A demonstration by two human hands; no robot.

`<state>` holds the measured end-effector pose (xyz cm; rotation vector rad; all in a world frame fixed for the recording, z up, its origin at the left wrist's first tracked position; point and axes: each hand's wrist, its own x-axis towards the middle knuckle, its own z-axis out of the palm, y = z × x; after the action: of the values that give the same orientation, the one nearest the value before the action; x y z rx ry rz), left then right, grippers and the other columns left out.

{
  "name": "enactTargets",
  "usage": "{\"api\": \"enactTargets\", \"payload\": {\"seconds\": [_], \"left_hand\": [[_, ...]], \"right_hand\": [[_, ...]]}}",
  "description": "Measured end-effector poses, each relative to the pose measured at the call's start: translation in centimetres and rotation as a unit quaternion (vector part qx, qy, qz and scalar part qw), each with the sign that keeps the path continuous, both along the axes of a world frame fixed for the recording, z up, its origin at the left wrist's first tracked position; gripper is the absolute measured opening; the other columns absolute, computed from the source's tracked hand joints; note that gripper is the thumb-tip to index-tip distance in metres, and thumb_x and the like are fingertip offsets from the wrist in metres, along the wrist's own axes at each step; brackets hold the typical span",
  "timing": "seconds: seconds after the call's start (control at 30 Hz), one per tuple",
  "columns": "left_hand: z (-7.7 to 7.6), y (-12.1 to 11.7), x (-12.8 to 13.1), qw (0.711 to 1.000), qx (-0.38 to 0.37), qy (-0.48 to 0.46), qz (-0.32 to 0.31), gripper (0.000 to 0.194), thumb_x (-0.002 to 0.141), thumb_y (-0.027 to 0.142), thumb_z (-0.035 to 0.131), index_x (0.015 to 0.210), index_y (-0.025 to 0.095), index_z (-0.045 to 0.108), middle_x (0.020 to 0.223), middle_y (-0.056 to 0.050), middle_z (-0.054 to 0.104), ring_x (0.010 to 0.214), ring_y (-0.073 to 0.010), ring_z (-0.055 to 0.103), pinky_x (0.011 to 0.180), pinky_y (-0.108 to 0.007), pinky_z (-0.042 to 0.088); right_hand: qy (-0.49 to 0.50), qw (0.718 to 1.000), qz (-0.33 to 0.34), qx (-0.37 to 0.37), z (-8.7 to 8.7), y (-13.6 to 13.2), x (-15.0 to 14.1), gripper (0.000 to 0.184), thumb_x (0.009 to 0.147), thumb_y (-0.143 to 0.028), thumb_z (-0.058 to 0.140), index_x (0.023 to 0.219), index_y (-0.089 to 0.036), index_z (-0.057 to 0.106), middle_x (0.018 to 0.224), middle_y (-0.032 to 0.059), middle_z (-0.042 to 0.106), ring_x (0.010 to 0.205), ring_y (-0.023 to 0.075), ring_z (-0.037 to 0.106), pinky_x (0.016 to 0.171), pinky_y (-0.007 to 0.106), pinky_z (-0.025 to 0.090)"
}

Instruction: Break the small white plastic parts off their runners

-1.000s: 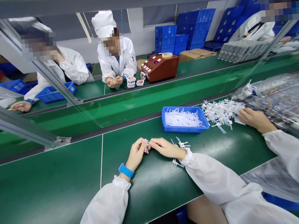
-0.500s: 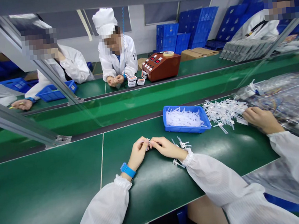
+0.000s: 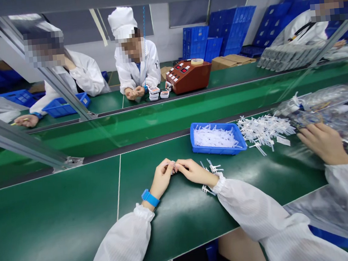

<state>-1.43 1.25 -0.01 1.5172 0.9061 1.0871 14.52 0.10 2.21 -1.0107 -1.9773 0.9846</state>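
Observation:
My left hand (image 3: 162,176), with a blue band at its wrist, meets my right hand (image 3: 192,171) fingertip to fingertip above the green worktop (image 3: 170,224). Both are closed in a pinch on a small white plastic piece (image 3: 174,166) that is mostly covered by the fingers. Beside my right wrist lie a few white plastic pieces with thin strips (image 3: 215,168). Just beyond my hands stands a blue tray (image 3: 218,150) holding many thin white strips. A heap of white plastic pieces (image 3: 262,131) is spread to the right of the tray.
A co-worker's hand (image 3: 324,143) reaches in at the right, near clear plastic bags (image 3: 339,112). A green conveyor (image 3: 149,126) runs behind the worktop. Past it are people in white, a brown control box (image 3: 189,78) and stacked blue crates (image 3: 229,30). A metal post (image 3: 25,139) slants down at left.
The co-worker's hand at the right has drawn back from the heap toward the bags, leaving a white tag by the pieces. My hands stay nearly still, pinched together.

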Motion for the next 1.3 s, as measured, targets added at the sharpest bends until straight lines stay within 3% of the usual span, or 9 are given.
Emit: {"api": "enactTargets", "payload": {"seconds": [0.77, 1.07, 1.3], "left_hand": [[-0.2, 0.1, 0.0, 1.0, 0.0, 0.005, -0.011, 0.036, 0.088, 0.046, 0.05, 0.067, 0.017, 0.052, 0.063, 0.002, 0.048, 0.061, -0.0114, 0.044, 0.06, -0.024, 0.036], [-0.2, 0.2, -0.1, 1.0, -0.002, -0.021, 0.014, 0.037, 0.085, 0.051, 0.054, 0.067, 0.018, 0.053, 0.063, 0.002, 0.051, 0.06, -0.0118, 0.047, 0.06, -0.025, 0.039], [-0.4, 0.3, -0.2, 0.996, -0.031, -0.062, 0.058, 0.032, 0.086, 0.051, 0.052, 0.08, 0.019, 0.051, 0.057, 0.005, 0.049, 0.054, -0.0105, 0.048, 0.057, -0.023, 0.042]], "right_hand": [[0.002, 1.0, -0.005, -0.005, -0.6, 0.1, 0.0, 0.035, 0.096, -0.039, 0.035, 0.075, -0.017, 0.051, 0.073, 0.0002, 0.055, 0.069, 0.0125, 0.049, 0.069, 0.025, 0.037], [0.088, 0.992, -0.004, -0.091, -1.4, 0.2, 0.1, 0.041, 0.096, -0.049, 0.03, 0.076, -0.018, 0.048, 0.067, -0.0026, 0.042, 0.061, 0.0108, 0.039, 0.06, 0.024, 0.034], [0.024, 0.998, -0.05, -0.028, -0.5, 0.0, 0.3, 0.031, 0.097, -0.041, 0.034, 0.081, -0.018, 0.049, 0.07, -0.0027, 0.044, 0.065, 0.0112, 0.042, 0.063, 0.024, 0.033]]}}
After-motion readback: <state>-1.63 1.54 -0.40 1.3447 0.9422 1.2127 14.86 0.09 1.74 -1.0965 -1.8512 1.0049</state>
